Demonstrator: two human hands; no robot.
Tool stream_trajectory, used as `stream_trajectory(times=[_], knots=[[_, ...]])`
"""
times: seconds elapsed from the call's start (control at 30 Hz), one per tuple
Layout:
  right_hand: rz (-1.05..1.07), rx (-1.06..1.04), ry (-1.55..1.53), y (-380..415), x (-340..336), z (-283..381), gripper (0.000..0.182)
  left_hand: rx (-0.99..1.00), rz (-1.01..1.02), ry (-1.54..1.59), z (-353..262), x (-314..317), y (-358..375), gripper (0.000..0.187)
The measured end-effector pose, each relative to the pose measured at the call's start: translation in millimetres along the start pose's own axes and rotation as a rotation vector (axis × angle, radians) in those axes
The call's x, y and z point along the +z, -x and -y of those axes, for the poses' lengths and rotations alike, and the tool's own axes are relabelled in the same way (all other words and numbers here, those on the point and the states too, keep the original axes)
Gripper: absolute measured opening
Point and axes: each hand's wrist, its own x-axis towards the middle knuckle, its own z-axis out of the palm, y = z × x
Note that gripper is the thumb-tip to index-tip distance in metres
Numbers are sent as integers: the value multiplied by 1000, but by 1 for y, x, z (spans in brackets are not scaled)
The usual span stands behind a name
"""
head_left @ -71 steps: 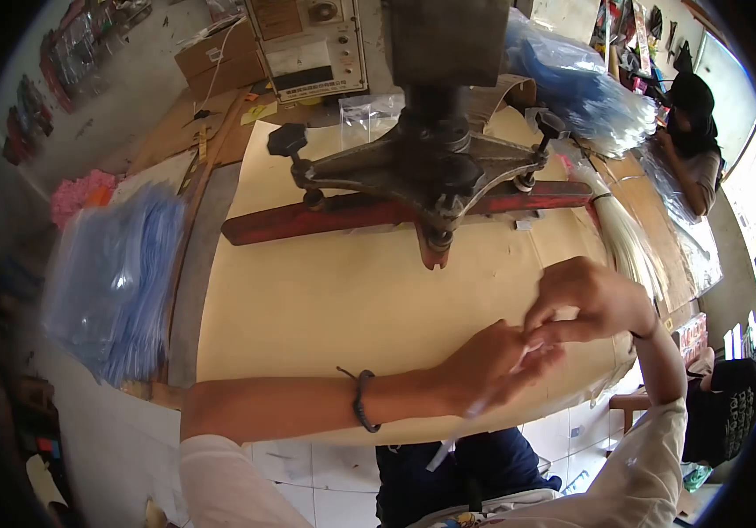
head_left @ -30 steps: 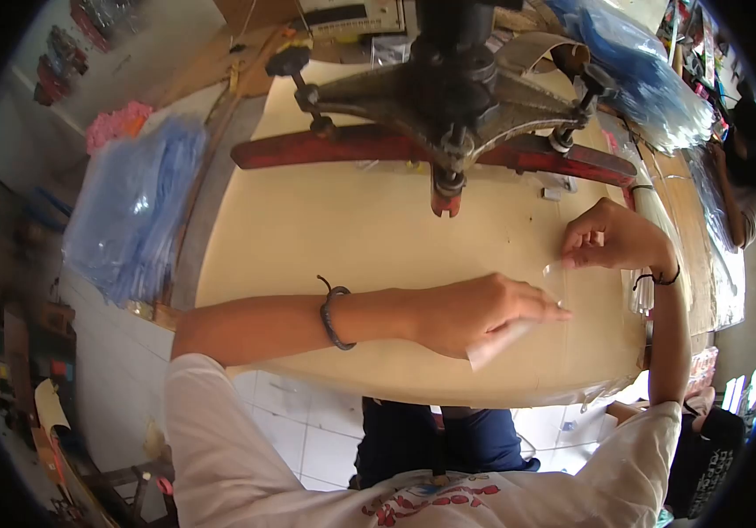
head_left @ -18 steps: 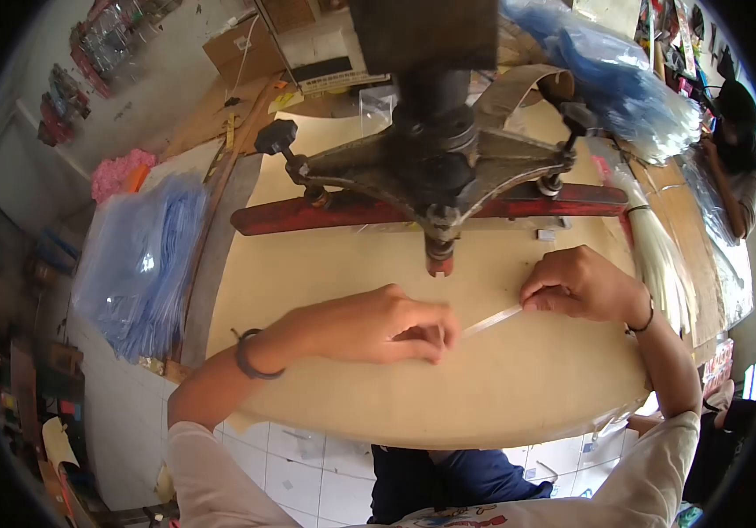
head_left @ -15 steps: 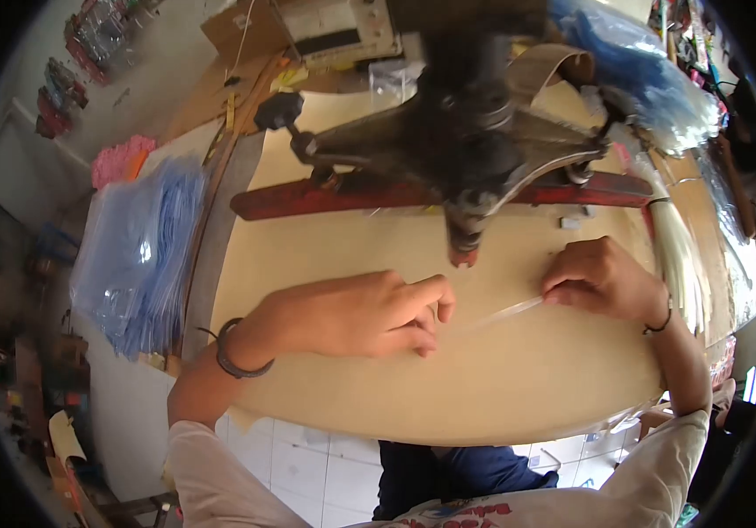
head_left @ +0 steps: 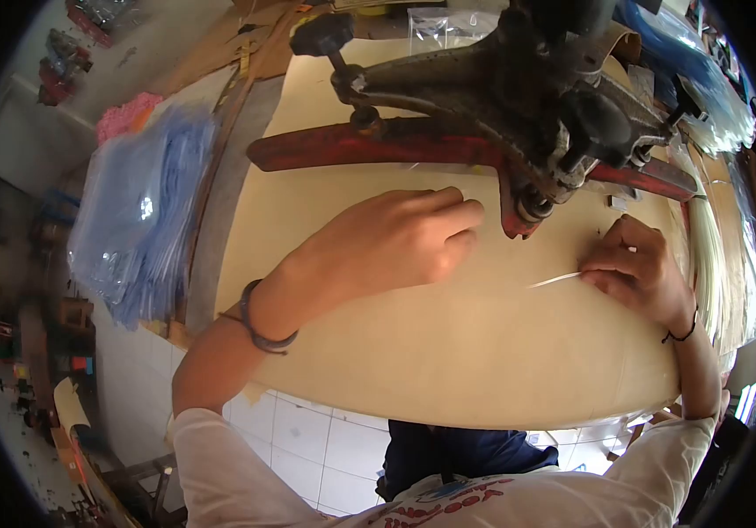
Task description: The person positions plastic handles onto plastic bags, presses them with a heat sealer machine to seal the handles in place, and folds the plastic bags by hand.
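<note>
My right hand [head_left: 640, 271] pinches a thin white strip [head_left: 556, 281], whose free end points left over the tan sheet [head_left: 448, 352] covering the table. A small white bit of it also shows between the upper fingers. My left hand [head_left: 417, 231] is above the sheet, close to the red bar [head_left: 387, 145] of the dark metal press [head_left: 448, 79]. Its fingers are curled together, and whatever is in them, if anything, is hidden. Left of the press's red-tipped lower foot [head_left: 518, 216], that hand stays apart from the strip.
Clear bluish plastic sleeves [head_left: 136, 224] are stacked at the left, beside pink material [head_left: 127, 117]. A bundle of pale strips [head_left: 706, 255] hangs along the right side. More blue plastic [head_left: 686, 66] lies at the back right. The press overhangs the table's far half.
My left hand has moved up and right in view, toward the red bar, its fingers curling in. The strip in my right hand now shows a shorter length. The camera view has shifted.
</note>
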Motion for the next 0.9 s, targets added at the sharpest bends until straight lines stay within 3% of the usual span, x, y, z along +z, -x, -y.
stream_trajectory(times=[0.2, 0.5, 0.9], knots=[[-28, -93, 46, 1, 2, 0, 24, 149, -248, -106, 13, 28, 7, 36], [-12, -123, 47, -2, 3, -7, 20, 97, -386, -151, 15, 34, -1, 32], [-2, -74, 18, -4, 3, -3, 13, -8, -279, -139, 20, 39, -1, 23]])
